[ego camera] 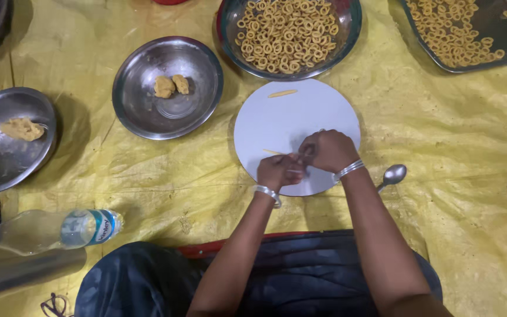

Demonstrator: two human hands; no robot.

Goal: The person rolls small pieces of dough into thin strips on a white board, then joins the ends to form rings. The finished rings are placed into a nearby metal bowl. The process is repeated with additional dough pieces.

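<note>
1. Fingertips of the left hand (278, 171) and right hand (327, 150) meet, grip pinched together on a thin dough strip (294, 171) over the near part of the round white board (289, 117).
2. Both forearms reach forward, wrists bent down, one bangle on each.
3. Two more strips lie on the board: one (273, 152) just left of the grip, one (282, 93) beyond it.
4. One spoon (392, 175) lies right of the grip.
5. Beyond, two bowls hold dough rings (286, 32); leftward, two steel plates (148, 117) carry dough lumps, three in all.

spoon (393, 174), water bottle (60, 230), yellow sheet (453, 147)
</note>
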